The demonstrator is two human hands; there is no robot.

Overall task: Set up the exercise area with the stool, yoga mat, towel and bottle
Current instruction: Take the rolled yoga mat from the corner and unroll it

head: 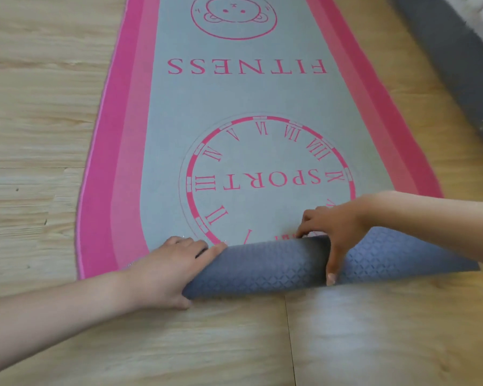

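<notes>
The yoga mat [262, 87] lies mostly unrolled on the wood floor, grey with pink borders, a clock print and the words FITNESS and SPORT. Its near end is still curled into a roll [262, 266] that shows the blue textured underside. My left hand [168, 271] grips the roll's left end, thumb underneath and fingers on the mat's top. My right hand [335, 227] grips the roll further right, fingers over the top and thumb down its near side. No stool, towel or bottle is in view.
Light wood-pattern floor [39, 135] surrounds the mat on the left and in front. A dark grey edge of something [452, 73] runs diagonally along the right, close to the mat's right border.
</notes>
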